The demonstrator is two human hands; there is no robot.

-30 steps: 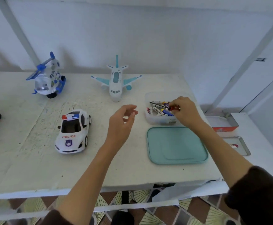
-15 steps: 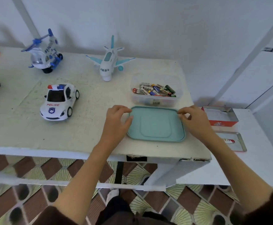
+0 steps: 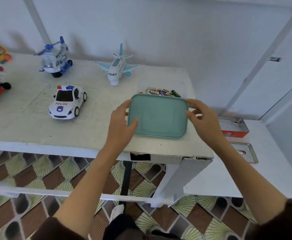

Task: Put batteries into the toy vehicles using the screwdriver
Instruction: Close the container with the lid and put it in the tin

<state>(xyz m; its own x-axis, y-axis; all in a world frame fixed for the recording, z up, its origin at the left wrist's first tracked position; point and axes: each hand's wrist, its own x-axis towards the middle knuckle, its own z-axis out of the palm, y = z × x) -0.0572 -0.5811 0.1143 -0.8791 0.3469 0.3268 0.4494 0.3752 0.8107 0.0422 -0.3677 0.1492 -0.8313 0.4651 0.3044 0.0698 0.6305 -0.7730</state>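
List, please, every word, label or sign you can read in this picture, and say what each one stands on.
"POLICE": on the bonnet of the police car, above a shield badge.
Batteries in the clear container: brand labels are too small and blurred to read.
Red tin and its metal lid: the printing is too blurred to read.
Helicopter and airplane: no readable text.

Home playroom: toys (image 3: 67,103), patterned floor tiles (image 3: 42,172).
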